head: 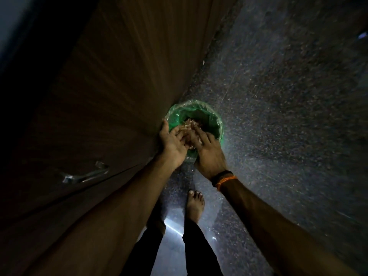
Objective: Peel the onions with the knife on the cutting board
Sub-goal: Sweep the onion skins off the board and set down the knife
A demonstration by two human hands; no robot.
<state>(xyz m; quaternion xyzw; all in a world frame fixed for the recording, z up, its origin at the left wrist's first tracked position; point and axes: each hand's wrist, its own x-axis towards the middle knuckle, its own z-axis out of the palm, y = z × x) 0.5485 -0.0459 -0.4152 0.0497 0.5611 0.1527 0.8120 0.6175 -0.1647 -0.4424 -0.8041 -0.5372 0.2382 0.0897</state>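
I look down at the floor in dim light. A small bin with a green plastic liner (214, 118) stands against a wooden cabinet. My left hand (172, 145) lies palm up over the bin's near edge, thumb out to the left. My right hand (208, 154) is palm down beside it, its straight fingers reaching across the left hand's fingers. Brownish onion skins (189, 124) lie between the fingertips and in the liner. No onion, knife or cutting board is in view.
The wooden cabinet front (119, 96) runs along the left, with a metal handle (85, 174). Dark speckled stone floor (288, 116) spreads to the right. My bare foot (195, 204) stands just behind the bin. A black and orange band (224, 179) circles my right wrist.
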